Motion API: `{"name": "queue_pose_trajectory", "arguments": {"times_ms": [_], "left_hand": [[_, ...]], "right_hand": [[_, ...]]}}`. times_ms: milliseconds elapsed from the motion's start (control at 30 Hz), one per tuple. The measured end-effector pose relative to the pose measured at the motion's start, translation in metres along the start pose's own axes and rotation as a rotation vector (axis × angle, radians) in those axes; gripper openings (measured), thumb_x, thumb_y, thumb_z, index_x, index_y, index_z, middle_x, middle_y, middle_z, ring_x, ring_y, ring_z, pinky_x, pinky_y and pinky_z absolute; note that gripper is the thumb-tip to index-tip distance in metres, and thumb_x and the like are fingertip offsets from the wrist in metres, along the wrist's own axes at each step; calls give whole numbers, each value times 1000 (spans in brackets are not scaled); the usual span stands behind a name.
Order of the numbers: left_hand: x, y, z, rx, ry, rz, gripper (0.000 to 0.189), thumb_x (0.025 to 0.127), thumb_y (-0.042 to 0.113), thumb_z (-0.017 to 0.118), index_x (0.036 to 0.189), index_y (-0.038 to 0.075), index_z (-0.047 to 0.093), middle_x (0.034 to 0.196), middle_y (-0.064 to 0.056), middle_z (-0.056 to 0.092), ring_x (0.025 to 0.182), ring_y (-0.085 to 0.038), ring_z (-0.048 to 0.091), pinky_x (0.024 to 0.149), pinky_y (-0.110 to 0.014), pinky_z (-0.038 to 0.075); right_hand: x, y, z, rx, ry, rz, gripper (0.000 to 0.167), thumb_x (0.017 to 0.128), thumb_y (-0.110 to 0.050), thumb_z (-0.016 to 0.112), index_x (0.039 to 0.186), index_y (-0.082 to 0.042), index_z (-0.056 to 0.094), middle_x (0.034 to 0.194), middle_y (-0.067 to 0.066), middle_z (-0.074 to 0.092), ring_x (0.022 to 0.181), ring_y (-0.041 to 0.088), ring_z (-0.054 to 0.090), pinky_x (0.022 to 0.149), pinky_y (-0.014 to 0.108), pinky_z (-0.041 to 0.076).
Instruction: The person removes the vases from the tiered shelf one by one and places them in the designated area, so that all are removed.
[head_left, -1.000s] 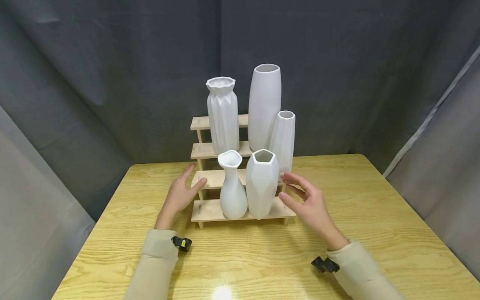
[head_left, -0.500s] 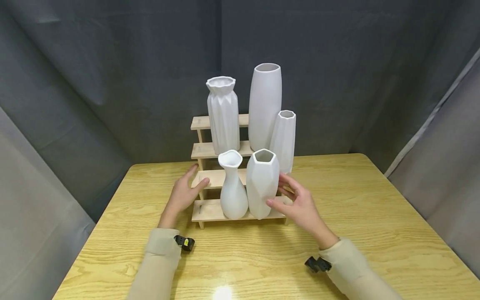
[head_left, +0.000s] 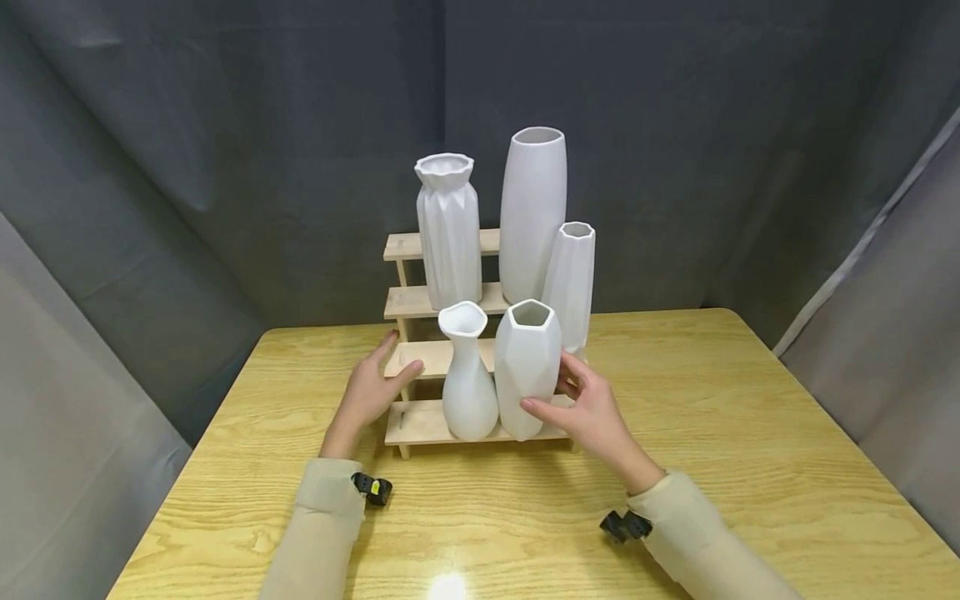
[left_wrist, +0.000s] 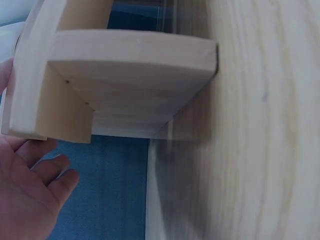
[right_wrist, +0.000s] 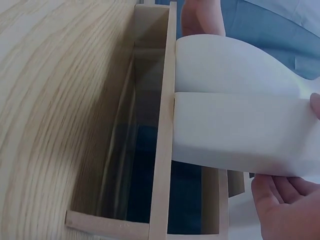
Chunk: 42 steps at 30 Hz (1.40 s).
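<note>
A tiered wooden stand (head_left: pixel 423 423) carries several white vases. My right hand (head_left: pixel 592 412) grips the faceted vase (head_left: pixel 527 375) on the lowest tier, thumb in front and fingers around its right side. In the right wrist view, the fingers of that hand (right_wrist: pixel 290 210) lie against this vase (right_wrist: pixel 235 130), whose base stays on the board. Just left of it stands a narrow-necked vase (head_left: pixel 469 400). My left hand (head_left: pixel 371 387) holds the stand's left end. The left wrist view has its thumb and fingers (left_wrist: pixel 57 172) on either side of the board end (left_wrist: pixel 135 50).
Higher tiers hold a pleated vase (head_left: pixel 450 242), a tall smooth vase (head_left: pixel 532 221) and a slim ribbed vase (head_left: pixel 572 287), close behind the front pair. The stand rests on a wood-grain table (head_left: pixel 480 525) before grey curtains (head_left: pixel 337 167).
My right hand has moved left from beside the stand and taken hold of the faceted vase. My left hand has shifted slightly right against the stand's end. The vases still stand on their tiers.
</note>
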<state>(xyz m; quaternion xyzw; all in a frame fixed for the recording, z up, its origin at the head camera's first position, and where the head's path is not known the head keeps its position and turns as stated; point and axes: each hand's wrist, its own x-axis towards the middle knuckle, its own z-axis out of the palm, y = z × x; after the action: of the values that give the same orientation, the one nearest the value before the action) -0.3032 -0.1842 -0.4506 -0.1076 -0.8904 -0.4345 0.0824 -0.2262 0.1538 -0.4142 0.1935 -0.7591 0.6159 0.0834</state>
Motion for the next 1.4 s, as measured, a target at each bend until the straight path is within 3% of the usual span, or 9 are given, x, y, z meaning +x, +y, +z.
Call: {"name": "queue_pose_trajectory", "arguments": {"times_ms": [233,500,833,1067,1400], "left_hand": [[1,-2,1,-11,-2,3,98,87,68,60,156,6,29,159,-12,26,146,-29,23,117,-48,22],[-1,-3,2,-35,-11,-17,97,86,67,61,157,10,27,160,-9,23,146,-26,21,117,-46,22],[0,-4,3,-76,-4,-27,98,85,65,65,157,10,27,160,-10,25,147,-26,21,117,-47,22],[-1,-2,2,-98,0,-55,99,83,67,66,157,13,28,160,-4,26,146,-25,23,117,-46,23],[-3,0,1,-81,-3,-52,98,84,65,66,157,12,27,160,-8,25,146,-28,22,117,-49,22]], "right_hand": [[3,0,-1,41,-20,8,74,77,-7,86,141,-3,50,127,16,59,111,29,60,91,32,53],[4,1,-4,112,0,68,76,72,-5,89,139,-2,53,127,19,59,111,33,63,87,36,56],[-6,-6,-13,169,25,67,78,69,-1,90,138,0,53,130,20,57,107,34,65,84,39,56],[-14,-9,-24,132,58,72,74,70,-1,89,136,1,55,132,20,58,103,29,68,81,39,57],[-26,-13,-39,92,86,60,70,71,2,87,133,4,56,129,21,59,96,24,70,76,38,59]]}}
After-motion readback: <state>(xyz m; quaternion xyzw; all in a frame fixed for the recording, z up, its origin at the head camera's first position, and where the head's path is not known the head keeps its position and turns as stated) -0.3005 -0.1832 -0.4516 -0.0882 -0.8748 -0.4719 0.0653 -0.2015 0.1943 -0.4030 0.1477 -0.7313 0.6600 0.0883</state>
